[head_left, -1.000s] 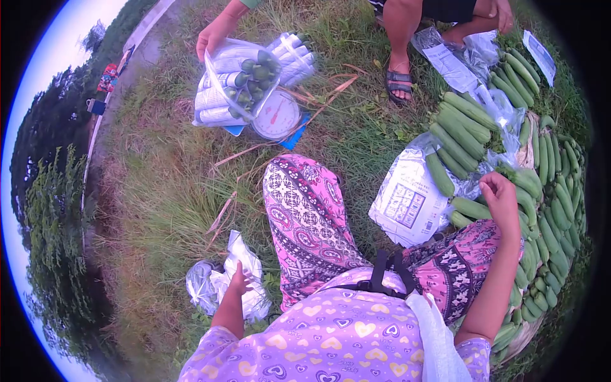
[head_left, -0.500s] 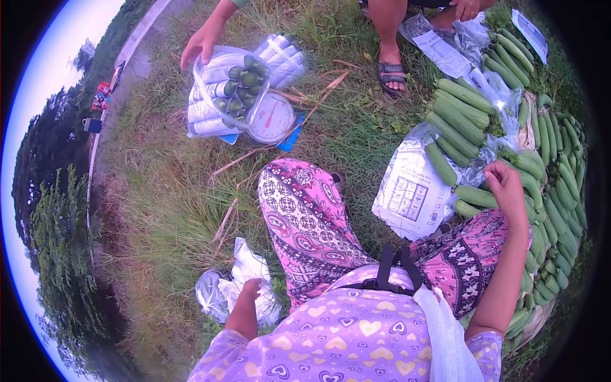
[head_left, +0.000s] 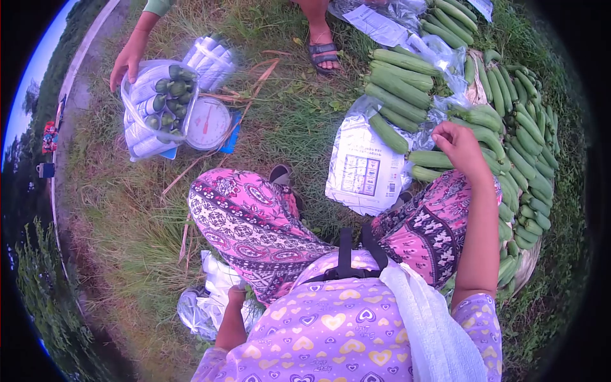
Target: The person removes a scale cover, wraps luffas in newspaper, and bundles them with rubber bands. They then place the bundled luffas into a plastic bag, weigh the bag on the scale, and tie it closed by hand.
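My right hand (head_left: 457, 148) is over the gourds beside my right knee, its fingers curled together; whatever they may hold is hidden. Just left of it, long green gourds (head_left: 400, 95) lie in a row, some on a white printed sheet (head_left: 363, 167) and clear plastic. More gourds (head_left: 531, 153) are heaped to its right. Low on the left, my left hand (head_left: 236, 298) is at a bundle of white and clear plastic bags (head_left: 219, 280); its fingers are mostly hidden. Another person's hand (head_left: 128, 62) touches a clear bag of paper-wrapped gourds (head_left: 147, 118).
The filled bag leans over a dial scale (head_left: 207, 124) with a blue base. Behind it lies another wrapped bundle (head_left: 210, 62). A person's sandalled foot (head_left: 324, 56) stands on the grass at the top. A road edge (head_left: 79, 60) runs along the left.
The view has shifted, so the scene sits further left and slightly higher. My right hand stays curled over the gourds, and my left stays by the bags. The other person's hand remains on the filled bag.
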`<action>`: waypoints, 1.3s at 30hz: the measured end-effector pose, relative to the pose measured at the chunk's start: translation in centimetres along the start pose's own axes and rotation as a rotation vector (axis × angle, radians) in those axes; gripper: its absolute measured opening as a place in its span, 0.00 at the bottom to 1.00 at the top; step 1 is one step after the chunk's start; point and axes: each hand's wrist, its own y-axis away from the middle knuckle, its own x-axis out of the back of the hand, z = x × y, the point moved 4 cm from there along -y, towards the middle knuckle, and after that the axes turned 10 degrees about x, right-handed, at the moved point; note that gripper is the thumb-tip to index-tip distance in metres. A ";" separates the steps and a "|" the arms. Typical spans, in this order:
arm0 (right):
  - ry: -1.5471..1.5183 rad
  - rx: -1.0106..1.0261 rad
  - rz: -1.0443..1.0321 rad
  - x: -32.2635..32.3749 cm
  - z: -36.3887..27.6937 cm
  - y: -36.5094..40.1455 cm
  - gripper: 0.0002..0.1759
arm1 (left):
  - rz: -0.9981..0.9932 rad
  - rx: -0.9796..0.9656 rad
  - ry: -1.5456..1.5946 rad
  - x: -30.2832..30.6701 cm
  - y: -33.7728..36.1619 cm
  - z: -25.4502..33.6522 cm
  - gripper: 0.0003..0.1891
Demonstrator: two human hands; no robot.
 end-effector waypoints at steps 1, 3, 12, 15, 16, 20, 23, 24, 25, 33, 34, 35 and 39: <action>0.024 -0.003 -0.020 0.0 -0.1 -0.1 0.07 | 0.048 -0.019 -0.054 1.4 1.8 1.2 0.20; 0.088 -0.027 -0.080 -0.1 -0.3 -0.7 0.08 | 0.046 -0.086 0.007 0.6 -0.4 -0.6 0.17; 0.161 0.054 -0.284 -6.2 0.5 -6.8 0.09 | 0.170 -0.074 -0.156 3.9 2.0 2.0 0.19; 0.264 0.146 -0.385 -13.6 2.1 -8.3 0.09 | 0.037 -0.193 -0.198 5.3 0.7 1.9 0.16; 0.320 0.166 -0.417 -16.3 2.5 -8.1 0.09 | -0.008 -0.233 -0.213 5.9 0.3 2.1 0.16; 0.236 0.031 -0.497 -23.9 5.3 -5.6 0.12 | 0.148 -0.378 -0.177 14.0 3.4 8.7 0.15; 0.296 -0.046 -0.283 -24.6 6.9 -4.1 0.15 | 0.357 -0.251 0.106 25.4 8.6 15.9 0.19; 0.311 -0.059 -0.206 -24.3 7.8 -4.2 0.15 | 0.372 -0.163 0.016 28.7 8.8 17.9 0.19; 0.324 -0.073 -0.128 -23.9 8.8 -4.3 0.16 | 0.459 -0.273 0.188 32.2 11.6 21.9 0.17; 0.456 -0.296 0.134 -20.9 14.8 -4.2 0.32 | 0.343 -0.864 0.037 40.3 19.6 50.4 0.15; 0.456 -0.328 0.138 -21.0 15.4 -4.1 0.33 | 0.288 -0.935 -0.083 38.6 19.8 53.4 0.16; 0.447 -0.330 0.136 -21.1 15.8 -4.1 0.34 | 0.169 -0.917 -0.140 36.5 19.4 56.0 0.16; 0.426 -0.356 0.146 -21.2 16.6 -4.5 0.38 | -0.078 -0.896 -0.364 25.1 11.9 62.8 0.22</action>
